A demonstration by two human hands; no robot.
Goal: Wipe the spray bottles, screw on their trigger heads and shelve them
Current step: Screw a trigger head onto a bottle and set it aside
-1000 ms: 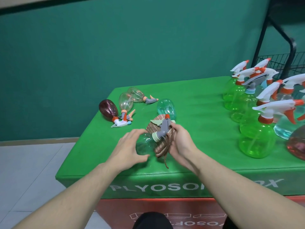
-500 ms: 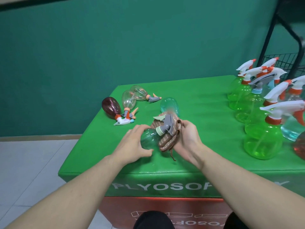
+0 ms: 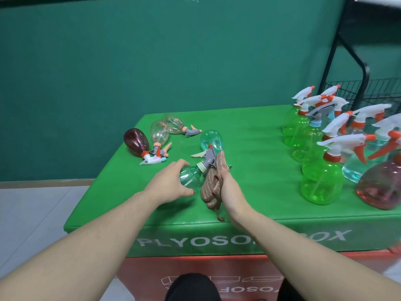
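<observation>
The green table (image 3: 249, 135) fills the frame's middle; white letters on its front edge read "PLYOSO", then my right arm hides some, then "OX". A black wire rack (image 3: 368, 92) stands at upper right. Upright bottles (image 3: 319, 183) with white-and-orange heads crowd the right side. At centre left lie a dark red bottle (image 3: 136, 142) and two clear ones (image 3: 165, 130); a teal one (image 3: 211, 139) lies behind my hands. My left hand (image 3: 170, 183), arm stretched forward, curls its grip round the teal bottle (image 3: 191, 175) lying at centre. My right hand (image 3: 227, 183) clutches a brown striped cloth (image 3: 213, 183) against its grey head (image 3: 209, 158).
</observation>
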